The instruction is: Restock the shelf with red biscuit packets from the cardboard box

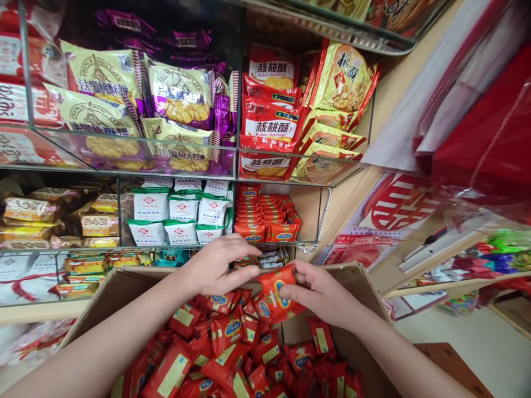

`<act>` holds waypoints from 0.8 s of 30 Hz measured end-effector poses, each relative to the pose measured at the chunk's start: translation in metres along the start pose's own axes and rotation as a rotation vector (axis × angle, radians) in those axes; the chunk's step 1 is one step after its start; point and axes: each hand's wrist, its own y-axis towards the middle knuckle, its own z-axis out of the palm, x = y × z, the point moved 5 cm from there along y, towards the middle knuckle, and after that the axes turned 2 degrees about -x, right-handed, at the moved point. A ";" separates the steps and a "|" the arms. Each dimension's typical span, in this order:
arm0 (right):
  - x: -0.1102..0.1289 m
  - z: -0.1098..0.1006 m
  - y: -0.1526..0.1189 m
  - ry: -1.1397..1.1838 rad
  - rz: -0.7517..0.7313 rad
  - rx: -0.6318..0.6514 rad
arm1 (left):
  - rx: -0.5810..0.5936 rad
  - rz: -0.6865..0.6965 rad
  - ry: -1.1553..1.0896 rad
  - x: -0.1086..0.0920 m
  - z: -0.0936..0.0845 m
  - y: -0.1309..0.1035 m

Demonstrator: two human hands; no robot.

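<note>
My right hand (326, 293) pinches a small red snack packet (274, 298) with a blue and gold label, its thumb across the front. The packet is held over an open cardboard box (352, 272). My left hand (224, 264) is just left of that packet, fingers stretched out and apart from the thumb, and holds nothing. Its thumb tip is close to the packet's upper left corner; whether they touch I cannot tell. Inside the box lies a loose heap of similar red packets (232, 329), some showing pale yellow label patches.
Behind the box, a glass-fronted shelf compartment (265, 218) holds stacked red packets. White and green packets (182, 210) stand left of it. Purple and cream biscuit bags (180, 94) and red walnut shortbread bags (271, 121) fill the shelf above. Red plastic-wrapped goods (489, 127) hang at right.
</note>
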 end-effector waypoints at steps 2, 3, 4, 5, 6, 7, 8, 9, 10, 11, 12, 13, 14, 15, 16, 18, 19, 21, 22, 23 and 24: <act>0.008 0.007 0.007 0.098 -0.058 -0.011 | 0.057 0.068 -0.054 -0.004 0.002 -0.002; 0.010 0.009 0.012 0.108 -0.080 -0.027 | 0.065 0.076 -0.061 -0.004 0.002 -0.002; 0.010 0.010 0.016 0.103 -0.094 -0.049 | 0.067 0.067 -0.057 -0.004 0.002 -0.003; 0.010 0.011 0.020 0.102 -0.100 -0.067 | 0.065 0.044 -0.044 -0.002 0.003 -0.004; 0.008 0.013 0.024 0.117 -0.099 -0.078 | 0.062 0.015 -0.026 0.000 0.003 -0.004; 0.007 0.014 0.027 0.146 -0.097 -0.083 | 0.057 -0.014 -0.008 0.002 0.004 -0.005; 0.006 0.016 0.028 0.180 -0.092 -0.085 | 0.049 -0.036 0.007 0.003 0.004 -0.005; 0.005 0.018 0.029 0.207 -0.082 -0.090 | 0.042 -0.050 0.017 0.004 0.004 -0.006; 0.004 0.019 0.028 0.223 -0.067 -0.096 | 0.035 -0.057 0.022 0.004 0.003 -0.006; 0.004 0.021 0.027 0.225 -0.049 -0.098 | 0.028 -0.059 0.022 0.003 0.002 -0.005; 0.005 0.022 0.025 0.211 -0.039 -0.094 | 0.027 -0.056 0.015 0.002 0.002 -0.005; 0.007 0.022 0.023 0.176 -0.044 -0.087 | 0.031 -0.048 -0.001 0.001 0.002 -0.004; 0.011 0.020 0.021 0.122 -0.065 -0.092 | 0.035 -0.037 -0.022 0.000 0.001 -0.004; 0.015 0.015 0.019 0.050 -0.103 -0.120 | 0.036 -0.026 -0.043 -0.001 0.001 -0.003; 0.021 0.005 0.017 -0.048 -0.148 -0.185 | 0.037 -0.018 -0.061 -0.002 0.000 -0.003; 0.033 -0.023 0.016 -0.326 -0.225 -0.418 | 0.043 -0.016 -0.080 -0.003 0.001 -0.002; 0.040 -0.037 0.018 -0.496 -0.247 -0.539 | 0.048 -0.021 -0.077 -0.002 0.001 -0.002; 0.050 -0.059 0.028 -0.859 -0.225 -0.660 | 0.060 -0.032 -0.062 -0.001 0.003 -0.002; 0.051 -0.067 0.038 -1.025 -0.166 -0.646 | 0.062 -0.035 -0.053 -0.001 0.003 -0.002; 0.049 -0.073 0.049 -1.156 -0.089 -0.604 | 0.062 -0.036 -0.048 -0.001 0.003 -0.002; 0.047 -0.077 0.061 -1.247 -0.005 -0.558 | 0.060 -0.036 -0.044 0.000 0.004 -0.003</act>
